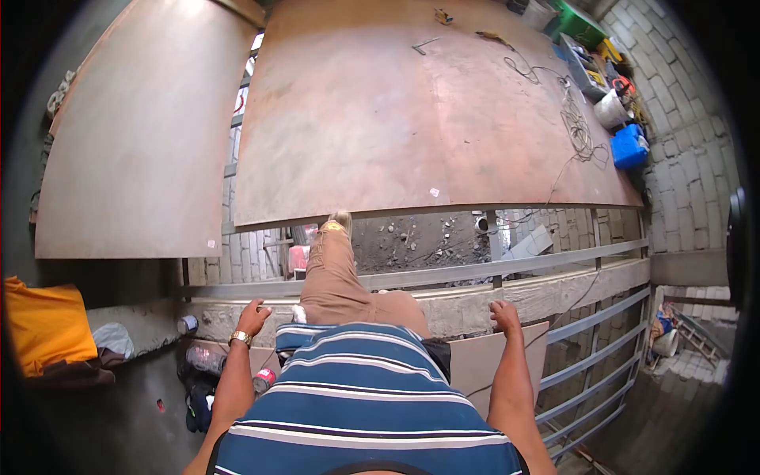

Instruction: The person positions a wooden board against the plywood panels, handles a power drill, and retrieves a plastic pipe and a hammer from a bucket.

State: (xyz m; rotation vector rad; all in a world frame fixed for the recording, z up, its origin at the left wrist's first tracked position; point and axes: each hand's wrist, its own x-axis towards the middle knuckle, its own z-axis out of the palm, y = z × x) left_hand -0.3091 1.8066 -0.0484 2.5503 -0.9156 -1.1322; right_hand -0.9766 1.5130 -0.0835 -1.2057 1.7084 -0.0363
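Note:
My left hand [253, 317], with a metal watch [241, 338] on its wrist, hangs in the air left of my leg. Its fingers are loosely apart and hold nothing. On the other side, my right hand [504, 315] is held out in front of the concrete beam [461, 313], empty, its fingers slightly bent and apart. One brown-trousered leg [328, 265] reaches forward over a gap, its shoe [341, 219] at the near edge of a large plywood sheet [340, 134].
Metal bars [443, 275] span the opening, with rubble [412, 241] far below. Another plywood sheet [142, 142] lies left. Ahead are a hammer [425, 46], a coiled cable [582, 134] and a blue container [629, 146]. A yellow cloth [49, 324] and a jar [264, 380] sit nearby.

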